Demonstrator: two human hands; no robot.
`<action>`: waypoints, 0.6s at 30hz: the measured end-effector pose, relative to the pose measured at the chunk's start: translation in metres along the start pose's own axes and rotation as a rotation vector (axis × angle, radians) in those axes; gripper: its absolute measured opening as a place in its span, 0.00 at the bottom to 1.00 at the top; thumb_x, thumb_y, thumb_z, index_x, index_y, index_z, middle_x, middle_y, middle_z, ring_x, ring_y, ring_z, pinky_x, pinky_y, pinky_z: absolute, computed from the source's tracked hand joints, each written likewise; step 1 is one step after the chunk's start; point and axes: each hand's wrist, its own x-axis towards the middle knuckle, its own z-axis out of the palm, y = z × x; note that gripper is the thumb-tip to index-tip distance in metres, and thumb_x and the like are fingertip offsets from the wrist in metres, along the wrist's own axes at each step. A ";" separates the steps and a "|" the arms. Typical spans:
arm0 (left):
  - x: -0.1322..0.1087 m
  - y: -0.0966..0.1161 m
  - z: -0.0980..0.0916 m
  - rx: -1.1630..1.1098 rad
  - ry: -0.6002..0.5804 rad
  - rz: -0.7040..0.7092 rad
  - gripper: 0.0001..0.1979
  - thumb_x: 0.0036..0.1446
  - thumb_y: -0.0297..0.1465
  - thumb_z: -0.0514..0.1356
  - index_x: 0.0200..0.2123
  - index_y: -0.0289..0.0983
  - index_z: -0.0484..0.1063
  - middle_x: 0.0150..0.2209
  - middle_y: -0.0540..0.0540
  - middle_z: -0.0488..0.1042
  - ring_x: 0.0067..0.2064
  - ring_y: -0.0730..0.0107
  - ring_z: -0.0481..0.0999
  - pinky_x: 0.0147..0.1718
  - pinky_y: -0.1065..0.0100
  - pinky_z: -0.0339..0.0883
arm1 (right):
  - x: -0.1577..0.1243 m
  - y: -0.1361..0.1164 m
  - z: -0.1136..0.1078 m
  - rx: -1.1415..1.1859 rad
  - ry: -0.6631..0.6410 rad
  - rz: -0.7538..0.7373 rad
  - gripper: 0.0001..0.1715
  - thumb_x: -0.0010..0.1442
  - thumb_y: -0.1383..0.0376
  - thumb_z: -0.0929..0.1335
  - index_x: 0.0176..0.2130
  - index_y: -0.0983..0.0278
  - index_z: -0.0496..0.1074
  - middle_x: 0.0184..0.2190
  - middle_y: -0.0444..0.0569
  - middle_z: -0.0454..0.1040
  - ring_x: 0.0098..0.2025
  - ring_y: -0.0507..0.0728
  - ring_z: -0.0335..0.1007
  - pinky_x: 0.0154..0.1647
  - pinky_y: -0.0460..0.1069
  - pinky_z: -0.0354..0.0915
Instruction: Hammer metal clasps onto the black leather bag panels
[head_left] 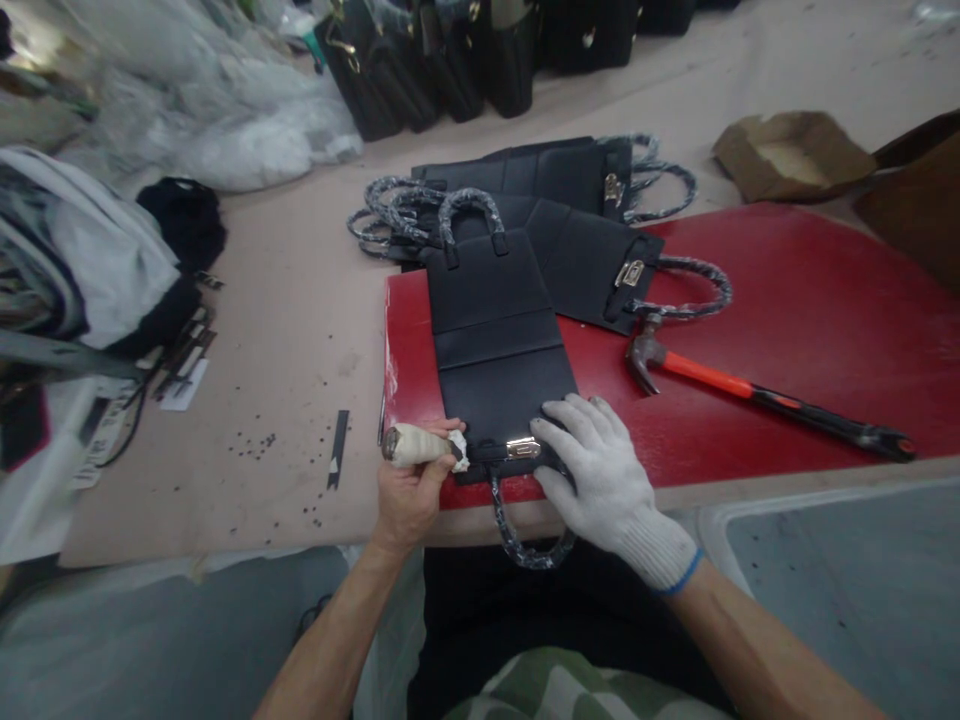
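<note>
A flat black handbag panel (pixel 495 345) lies on the red board, with plastic-wrapped handles at both ends. My bare left hand (pixel 412 495) is closed around a short rod wrapped in cream tape (pixel 420 446), which looks like a punch; its dark butt end points left. The rod's other end, with white wrapping, rests at the panel's near left corner, and its tip is hidden. My right hand (pixel 600 475), in a white knit glove, lies spread on the panel's near right edge. Between the hands sits a shiny metal clasp (pixel 523 447). The near handle (pixel 525 550) hangs over the table edge.
A claw hammer (pixel 757 392) lies on the red board (pixel 810 290), right of my glove. More black panels (pixel 585 255) are stacked behind. Finished-looking black bags (pixel 457 60) stand at the back. A torn cardboard box (pixel 791 155) is at right; a black strip (pixel 338 450) lies left.
</note>
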 end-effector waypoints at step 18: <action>0.010 -0.001 -0.007 0.037 -0.110 0.043 0.08 0.64 0.36 0.64 0.42 0.39 0.74 0.47 0.39 0.81 0.51 0.51 0.82 0.55 0.49 0.75 | -0.002 0.003 -0.008 0.174 -0.002 0.008 0.26 0.60 0.60 0.71 0.58 0.61 0.74 0.62 0.56 0.72 0.68 0.72 0.60 0.73 0.71 0.48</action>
